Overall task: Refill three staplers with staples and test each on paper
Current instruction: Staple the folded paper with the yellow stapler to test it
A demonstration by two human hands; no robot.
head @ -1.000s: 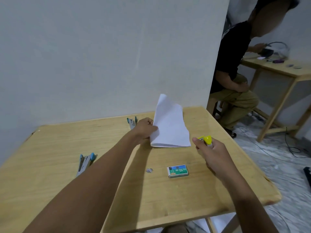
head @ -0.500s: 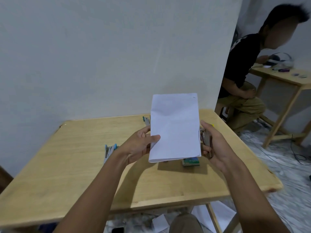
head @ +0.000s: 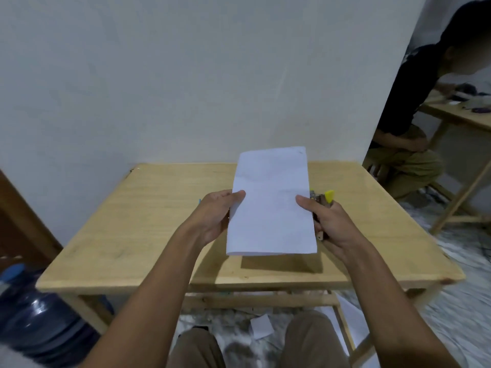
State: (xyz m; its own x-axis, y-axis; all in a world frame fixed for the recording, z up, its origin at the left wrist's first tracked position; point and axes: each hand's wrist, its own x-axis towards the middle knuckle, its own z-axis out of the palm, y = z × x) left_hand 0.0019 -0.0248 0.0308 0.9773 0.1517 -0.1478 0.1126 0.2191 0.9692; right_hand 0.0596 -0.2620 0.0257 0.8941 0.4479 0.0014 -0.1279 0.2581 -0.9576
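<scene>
A folded white paper (head: 271, 203) is held up in front of me above the wooden table (head: 148, 229). My left hand (head: 215, 216) grips its left edge with the thumb on top. My right hand (head: 326, 221) holds a yellow stapler (head: 325, 200) against the paper's right edge, thumb pressed on the sheet. The stapler's yellow tip and metal body stick out above my fingers. The paper hides the staple box and the other two staplers, apart from a sliver of blue (head: 199, 201) beside my left hand.
A white wall stands right behind the table. A blue water jug (head: 34, 320) sits on the floor at lower left. Another person (head: 414, 123) sits at a second wooden table (head: 457, 120) to the right. Loose paper scraps (head: 261, 326) lie on the floor under the table.
The paper was lifted off the table and brought up toward me. My right hand carried the yellow stapler to the paper's right edge. The view has tilted downward.
</scene>
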